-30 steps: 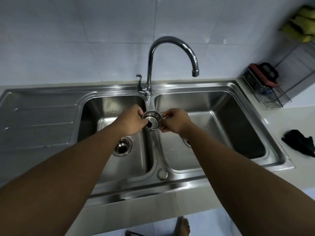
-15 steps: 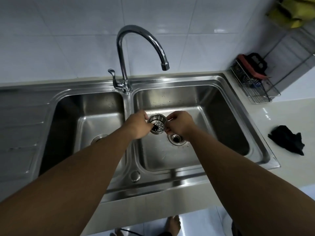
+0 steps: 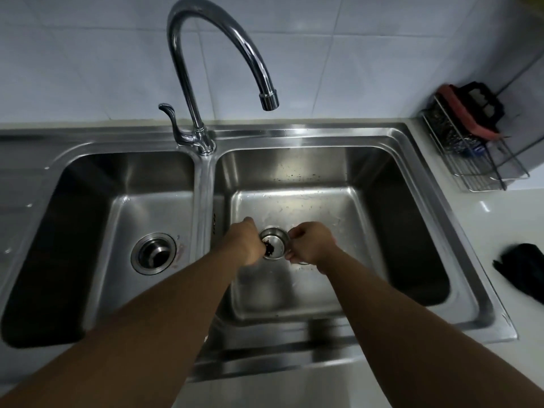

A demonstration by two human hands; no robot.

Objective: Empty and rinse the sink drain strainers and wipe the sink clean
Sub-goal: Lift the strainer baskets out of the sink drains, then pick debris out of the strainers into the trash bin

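Over the sink's right basin, left hand and right hand pinch the strainer with curled fingers; advise holding it level lest its dark debris spill.

no legible txt, no labels/nos.

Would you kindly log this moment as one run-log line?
left hand, right hand grip strainer | over right basin | debris inside | faucet off
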